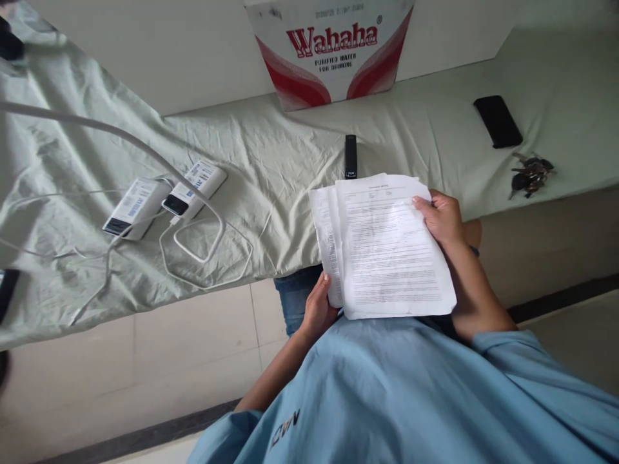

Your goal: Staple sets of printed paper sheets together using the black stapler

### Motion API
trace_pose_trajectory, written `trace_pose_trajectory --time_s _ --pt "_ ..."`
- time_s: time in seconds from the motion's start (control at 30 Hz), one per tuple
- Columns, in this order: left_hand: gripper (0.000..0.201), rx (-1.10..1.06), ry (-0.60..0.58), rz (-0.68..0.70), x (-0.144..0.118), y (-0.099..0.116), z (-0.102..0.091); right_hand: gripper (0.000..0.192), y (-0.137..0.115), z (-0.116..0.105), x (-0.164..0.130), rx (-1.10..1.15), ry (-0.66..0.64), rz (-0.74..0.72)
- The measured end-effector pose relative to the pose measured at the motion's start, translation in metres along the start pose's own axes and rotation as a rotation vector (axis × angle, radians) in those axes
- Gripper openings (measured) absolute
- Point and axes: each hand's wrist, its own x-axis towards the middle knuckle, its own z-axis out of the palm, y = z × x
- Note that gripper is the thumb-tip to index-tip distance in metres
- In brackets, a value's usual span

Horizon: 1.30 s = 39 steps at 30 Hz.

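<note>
Item: loose stack of white printed paper sheets (pixel 387 248), fanned, held above the lap near a cloth-covered table edge (pixel 193 283); left hand (pixel 316 309) fingers grip its lower-left corner, right hand (pixel 442 216) fingers pinch its right edge; step judged squaring, next needing alignment toward the slim black stapler (pixel 351 156) just beyond.

Sheet open between stapler (pixel 351 156) and phone (pixel 498 120); left blocked by power banks (pixel 164 198) and looped cables (pixel 193 251); keys (pixel 529 174) right.

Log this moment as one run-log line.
left hand: grips sheets' lower edge | right hand: grips sheets' right edge | sheets: fanned, above lap | stapler: on cloth, untouched
</note>
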Motion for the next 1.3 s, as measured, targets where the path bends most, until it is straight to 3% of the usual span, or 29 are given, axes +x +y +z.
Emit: trace_pose_trajectory --time_s 0.17,0.33,0.83,1.03,1.3 --pt "0.054 0.004 0.007 0.005 -0.002 0.000 -0.001 0.033 -0.011 0.026 0.005 -0.004 -0.043 -0.021" --pt "0.051 -0.006 0.029 -0.017 -0.003 0.001 -0.003 0.034 -0.015 0.037 0.012 -0.024 -0.049 -0.007" --pt "0.055 0.002 0.150 -0.039 0.001 -0.005 -0.011 0.033 -0.016 0.049 0.019 -0.065 -0.043 -0.011" --pt "0.037 0.040 0.268 -0.019 0.005 -0.009 -0.017 0.032 -0.014 0.050 0.021 -0.110 -0.045 0.002" --pt "0.050 0.083 0.195 -0.016 0.003 -0.005 -0.014 0.035 -0.011 0.051 0.021 -0.154 -0.044 0.013"
